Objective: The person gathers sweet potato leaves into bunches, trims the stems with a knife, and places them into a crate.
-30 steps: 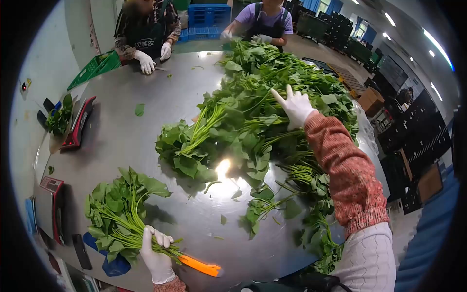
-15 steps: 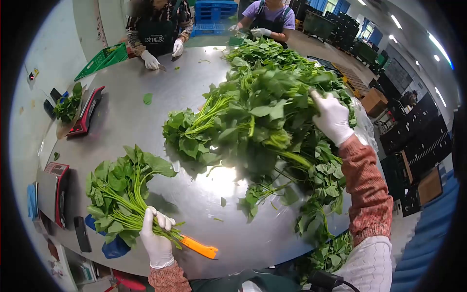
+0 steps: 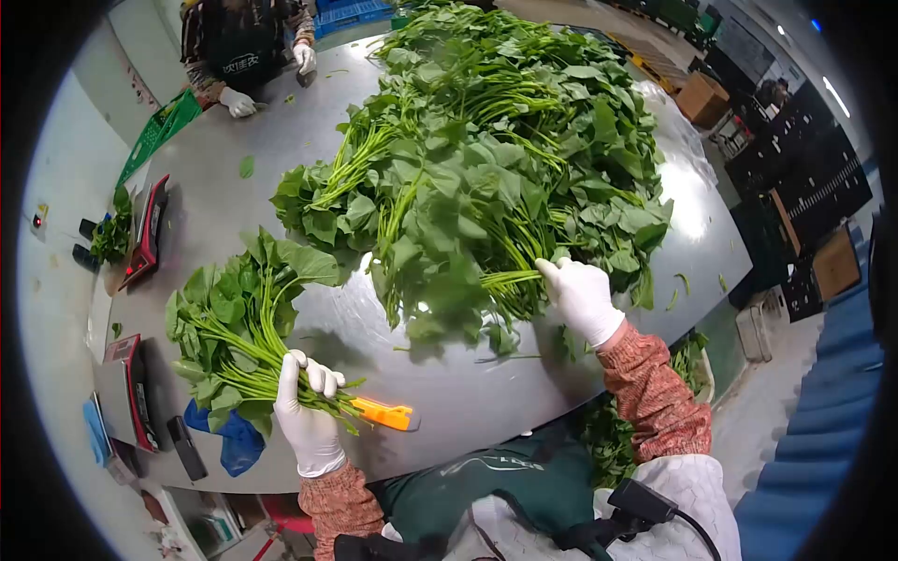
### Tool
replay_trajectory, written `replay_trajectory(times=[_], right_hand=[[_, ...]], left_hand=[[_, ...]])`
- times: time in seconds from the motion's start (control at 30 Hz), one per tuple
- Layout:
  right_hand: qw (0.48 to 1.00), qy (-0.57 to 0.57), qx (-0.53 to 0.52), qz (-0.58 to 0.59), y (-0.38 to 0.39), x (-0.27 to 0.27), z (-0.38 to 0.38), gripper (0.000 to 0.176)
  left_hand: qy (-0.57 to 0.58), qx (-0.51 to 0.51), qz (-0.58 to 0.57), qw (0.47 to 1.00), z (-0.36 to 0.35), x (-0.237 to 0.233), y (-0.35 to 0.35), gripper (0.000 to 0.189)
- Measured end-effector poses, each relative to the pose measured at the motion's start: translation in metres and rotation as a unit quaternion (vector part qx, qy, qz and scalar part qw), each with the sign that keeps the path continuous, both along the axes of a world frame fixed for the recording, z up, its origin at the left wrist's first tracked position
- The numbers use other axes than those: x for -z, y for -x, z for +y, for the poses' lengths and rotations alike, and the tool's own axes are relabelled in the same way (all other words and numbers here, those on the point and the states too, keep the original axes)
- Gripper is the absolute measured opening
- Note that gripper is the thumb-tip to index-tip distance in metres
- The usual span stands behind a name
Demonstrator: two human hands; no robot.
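Note:
My left hand (image 3: 311, 416), in a white glove, is closed round the stems of a bunch of leafy greens (image 3: 234, 323) at the lower left. An orange tool (image 3: 382, 412) juts out just right of those fingers, lying close to the stem ends; whether the hand also holds it is hidden. Gloved too, my right hand (image 3: 582, 297) pinches the light green stems of another bunch (image 3: 510, 277) at the front edge of a large pile of greens (image 3: 599, 140). The leaves left of that bunch are blurred.
Two red-edged scales (image 3: 150, 234) (image 3: 138, 393), a dark phone (image 3: 186, 447) and a blue bag (image 3: 238, 445) line the left side of the metal table (image 3: 281, 154). A person in white gloves (image 3: 245, 56) stands across it, near a green crate (image 3: 154, 136).
My right hand has come down and left from the pile's right side and now grips stems. The view has shifted; my left hand still holds its bunch.

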State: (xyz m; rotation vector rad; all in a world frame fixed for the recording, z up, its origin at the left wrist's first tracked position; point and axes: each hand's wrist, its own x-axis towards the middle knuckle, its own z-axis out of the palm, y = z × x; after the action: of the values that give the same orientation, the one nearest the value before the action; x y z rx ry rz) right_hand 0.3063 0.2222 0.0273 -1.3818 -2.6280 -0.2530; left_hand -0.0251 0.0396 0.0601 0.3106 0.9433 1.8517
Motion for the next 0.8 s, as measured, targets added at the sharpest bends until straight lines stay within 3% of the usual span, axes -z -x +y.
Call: replay_trajectory(times=[0.03, 0.13, 0.3, 0.37, 0.43, 0.53, 0.63, 0.67, 0.8], right_hand=[[1.0, -0.01, 0.009, -0.005, 0.0, -0.006, -0.004, 0.025], [0.983, 0.045, -0.009, 0.179, 0.0, -0.029, -0.019, 0.021], [0.877, 0.251, 0.008, 0.409, 0.008, -0.038, -0.033, 0.022], [0.773, 0.371, 0.024, 0.515, 0.025, -0.045, -0.045, 0.02], [0.602, 0.525, 0.042, 0.599, 0.042, -0.057, -0.059, 0.022], [0.578, 0.562, -0.01, 0.592, 0.063, -0.06, -0.077, 0.022], [0.655, 0.544, -0.043, 0.523, 0.078, -0.042, -0.09, 0.023], [0.641, 0.56, -0.041, 0.523, 0.084, -0.04, -0.096, 0.026], [0.744, 0.521, -0.08, 0.412, 0.075, -0.045, -0.098, 0.031]], left_hand=[[0.008, -0.01, -0.003, 1.0, -0.001, 0.0, -0.001, 0.017], [-0.004, -0.012, -0.017, 1.0, -0.003, -0.003, -0.004, 0.016], [0.007, -0.019, 0.02, 1.0, 0.002, 0.004, -0.006, 0.012], [0.013, 0.008, 0.016, 1.0, 0.005, 0.006, -0.012, 0.014], [0.026, 0.044, 0.007, 0.999, 0.009, 0.01, -0.025, 0.017], [0.05, 0.07, 0.017, 0.996, 0.016, 0.003, -0.065, 0.008], [0.045, 0.138, 0.001, 0.989, 0.018, 0.003, -0.094, 0.018], [0.076, 0.142, -0.02, 0.987, 0.017, 0.0, -0.101, 0.019], [0.092, 0.187, -0.073, 0.975, 0.013, -0.003, -0.108, 0.022]])
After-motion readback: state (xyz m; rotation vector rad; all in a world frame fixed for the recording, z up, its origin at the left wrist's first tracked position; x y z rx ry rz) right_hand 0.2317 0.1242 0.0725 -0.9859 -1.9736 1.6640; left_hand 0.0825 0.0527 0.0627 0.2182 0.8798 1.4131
